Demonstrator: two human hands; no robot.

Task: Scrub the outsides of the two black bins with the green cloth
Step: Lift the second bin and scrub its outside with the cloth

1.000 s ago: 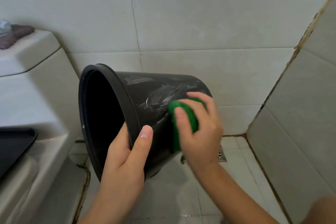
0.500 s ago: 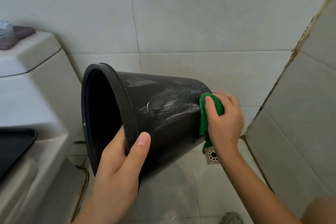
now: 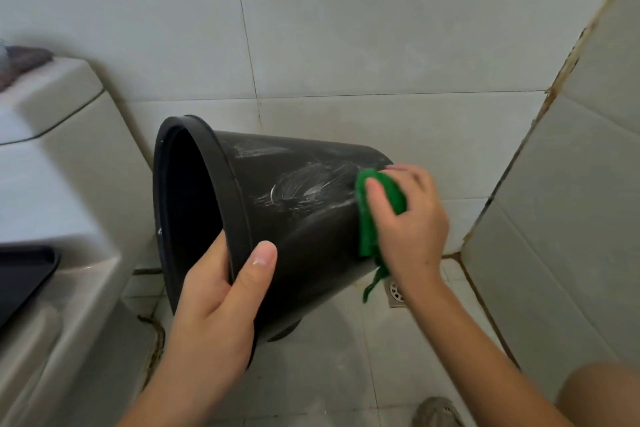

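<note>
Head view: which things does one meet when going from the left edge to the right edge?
Toilet tank → left hand on the rim of the black bin → green cloth → right hand → tiled side wall.

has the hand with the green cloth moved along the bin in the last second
Yes. The right hand slid the cloth from mid-wall of the bin toward its base, ending above the floor drain.

Pale tiled walls (image 3: pixel 346 28), tiled floor (image 3: pixel 346 357) — drain (image 3: pixel 396 292), toilet (image 3: pixel 62 184) left, perhaps beige.

Bin (image 3: pixel 304 218) base behind green cloth (image 3: pixel 381 204)
</note>
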